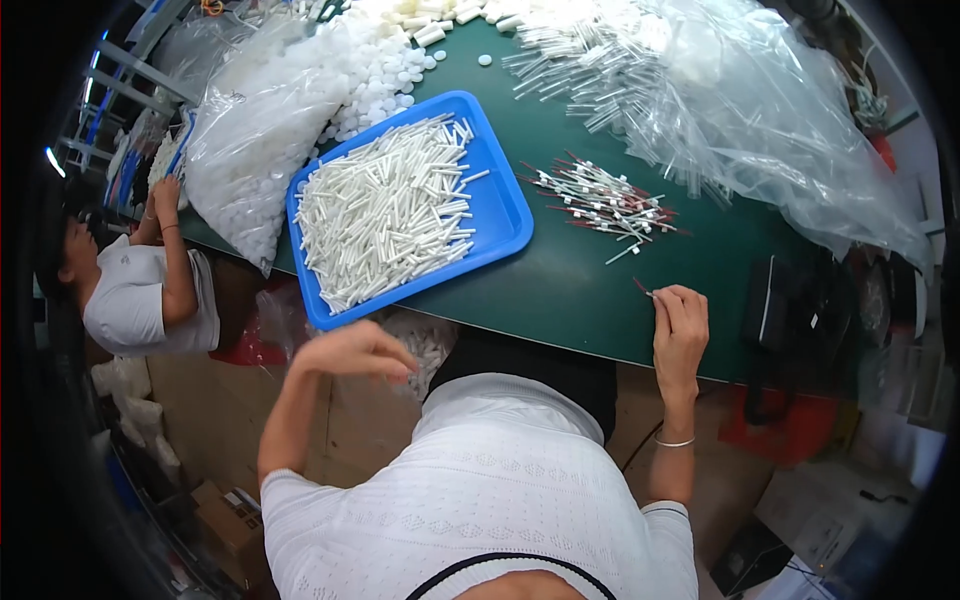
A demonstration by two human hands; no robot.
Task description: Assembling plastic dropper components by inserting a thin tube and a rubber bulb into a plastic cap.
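At the table's front edge, my right hand (682, 328) pinches a thin piece with a dark red end (641, 287) between thumb and fingertips. Most of that piece is covered by the fingers. My left hand (360, 352) hangs just off the near edge of a blue tray (505, 215), its fingers bent together and pointing down to the right. Whatever it may hold cannot be made out. Short white tubes (385, 205) fill most of the tray. Beyond my right hand lies a loose pile of thin white sticks with dark red ends and small white collars (610, 205).
A clear bag of small white discs (250, 150) slumps at the table's left, with discs spilling out. Clear tubes (585, 70) and plastic sheeting (760, 120) cover the far right. Another person (150, 285) works at the left. A black object (800, 310) stands beside the table's right end.
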